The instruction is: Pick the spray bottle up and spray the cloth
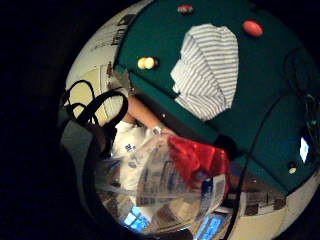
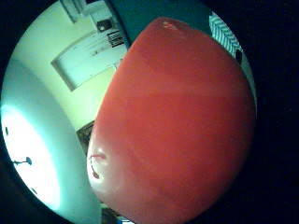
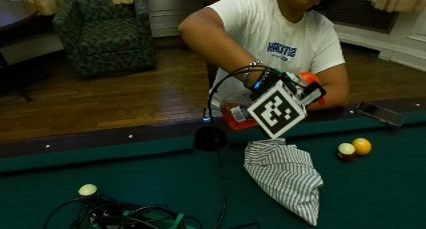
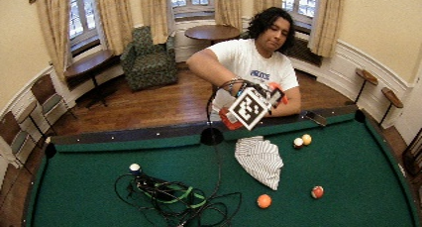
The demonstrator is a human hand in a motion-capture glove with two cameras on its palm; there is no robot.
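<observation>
Striped cloth (image 3: 285,178) beside two balls (image 3: 353,149) under right hand (image 3: 279,96), fingers gripping spray bottle (image 3: 237,117).

Person (image 3: 279,34) behind the green table (image 3: 146,174): white short-sleeve tee with a small dark blue chest print, text unreadable. Dark curly hair to about the shoulders. Metal bracelet (image 3: 251,65) at the right wrist. Right hand (image 3: 269,81) in a black glove with black straps; mostly hidden, little of the glove itself visible. Black strap loops also at the edge of the little-finger palm view.
</observation>
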